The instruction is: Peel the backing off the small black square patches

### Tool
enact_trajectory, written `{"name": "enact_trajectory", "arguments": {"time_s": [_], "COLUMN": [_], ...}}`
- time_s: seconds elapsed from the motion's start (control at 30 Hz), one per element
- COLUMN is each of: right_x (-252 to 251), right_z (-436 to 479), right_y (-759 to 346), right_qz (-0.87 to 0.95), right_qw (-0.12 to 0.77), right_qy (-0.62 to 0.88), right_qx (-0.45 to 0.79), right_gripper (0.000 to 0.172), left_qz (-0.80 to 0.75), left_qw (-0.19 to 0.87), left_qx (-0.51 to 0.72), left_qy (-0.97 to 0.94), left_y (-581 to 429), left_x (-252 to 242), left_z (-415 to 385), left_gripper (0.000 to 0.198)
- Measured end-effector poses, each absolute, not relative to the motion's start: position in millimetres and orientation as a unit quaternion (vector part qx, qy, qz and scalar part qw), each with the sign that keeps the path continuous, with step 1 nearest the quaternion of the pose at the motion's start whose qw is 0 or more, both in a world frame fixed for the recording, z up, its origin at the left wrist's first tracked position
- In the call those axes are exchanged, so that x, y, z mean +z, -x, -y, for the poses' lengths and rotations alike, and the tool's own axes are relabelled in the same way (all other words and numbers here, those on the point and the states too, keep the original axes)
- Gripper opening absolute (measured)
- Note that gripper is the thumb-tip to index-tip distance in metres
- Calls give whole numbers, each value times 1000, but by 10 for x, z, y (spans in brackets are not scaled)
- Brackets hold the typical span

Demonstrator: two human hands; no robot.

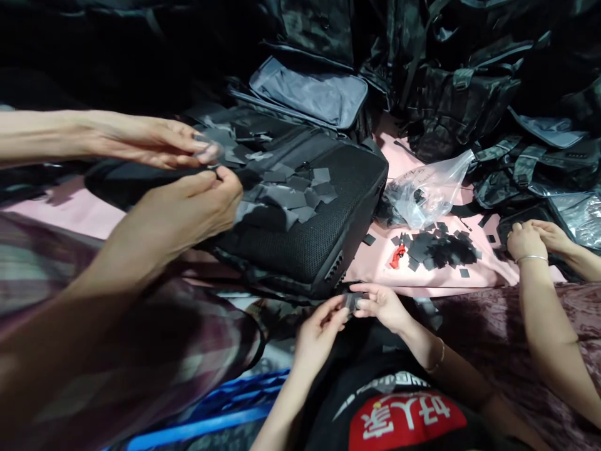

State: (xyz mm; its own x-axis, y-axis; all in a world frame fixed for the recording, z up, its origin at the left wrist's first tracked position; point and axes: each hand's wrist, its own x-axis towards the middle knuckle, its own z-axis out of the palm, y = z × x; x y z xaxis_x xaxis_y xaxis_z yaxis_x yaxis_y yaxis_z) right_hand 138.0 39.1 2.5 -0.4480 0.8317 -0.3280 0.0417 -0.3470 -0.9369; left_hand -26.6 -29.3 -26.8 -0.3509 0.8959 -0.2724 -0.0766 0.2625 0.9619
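A: Step shown, at the black backpack's (295, 250) near edge?
B: Apparently fingertip handling: left hand (320, 324), then right hand (384, 307), pinch one small dark piece (351, 302) between them, nearside of the backpack.
A: Next move?
B: Probably calls for precise fingertip control.

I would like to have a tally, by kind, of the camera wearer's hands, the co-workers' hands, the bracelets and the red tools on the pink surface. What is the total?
Wearer's hands: 2
Co-workers' hands: 4
Bracelets: 2
Red tool: 1
Total: 9
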Motion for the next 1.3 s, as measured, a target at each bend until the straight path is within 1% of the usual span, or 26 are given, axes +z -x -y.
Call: {"name": "enact_trajectory", "arguments": {"time_s": [0.07, 0.13, 0.2, 0.27, 0.37, 0.53, 0.67, 0.73, 0.8, 0.9, 1.0, 1.07, 1.13, 1.2, 1.3], "right_x": [-118, -166, -157, -131, -90, 0, 17, -5, -37, -79, -105, -123, -157, -211, -301], "right_z": [-285, -263, -285, -310, -314, -282, -304, -307, -292, -237, -179, -161, -167, -190, -226], "right_y": [-1232, -1225, -1283, -1338, -1340, -1215, -1163, -1155, -1147, -1127, -1116, -1128, -1154, -1183, -1191], "right_qz": [434, 383, 365, 366, 391, 399, 309, 277, 260, 261, 295, 324, 348, 371, 423], "right_qw": [277, 292, 317, 334, 339, 312, 320, 324, 315, 290, 254, 241, 249, 272, 307], "right_qy": [400, 378, 380, 384, 385, 363, 337, 336, 335, 325, 318, 307, 299, 317, 365], "right_qx": [758, 791, 788, 779, 764, 782, 830, 840, 849, 862, 864, 862, 853, 829, 770], "right_gripper": [49, 55, 51, 42, 34, 38, 46, 49, 48, 45, 50, 54, 55, 54, 46], "left_qz": [-640, -640, -627, -611, -612, -638, -587, -578, -603, -651, -664, -669, -682, -690, -678], "left_qw": [431, 417, 447, 478, 480, 432, 482, 490, 457, 353, 267, 249, 261, 300, 355], "left_qx": [551, 587, 607, 613, 608, 586, 606, 608, 591, 546, 521, 529, 547, 559, 573], "left_qy": [-316, -269, -197, -150, -161, -250, -236, -237, -280, -392, -466, -459, -410, -349, -293], "left_y": [158, 134, 167, 218, 251, 158, 113, 120, 134, 153, 173, 195, 224, 253, 277], "left_x": [-206, -177, -141, -90, -21, 13, 44, 58, 55, 10, -62, -107, -144, -170, -183], "left_z": [278, 294, 323, 357, 411, 466, 479, 490, 507, 527, 528, 521, 512, 506, 505], "left_gripper": [30, 26, 28, 32, 32, 24, 25, 25, 24, 19, 14, 13, 15, 18, 22]}}
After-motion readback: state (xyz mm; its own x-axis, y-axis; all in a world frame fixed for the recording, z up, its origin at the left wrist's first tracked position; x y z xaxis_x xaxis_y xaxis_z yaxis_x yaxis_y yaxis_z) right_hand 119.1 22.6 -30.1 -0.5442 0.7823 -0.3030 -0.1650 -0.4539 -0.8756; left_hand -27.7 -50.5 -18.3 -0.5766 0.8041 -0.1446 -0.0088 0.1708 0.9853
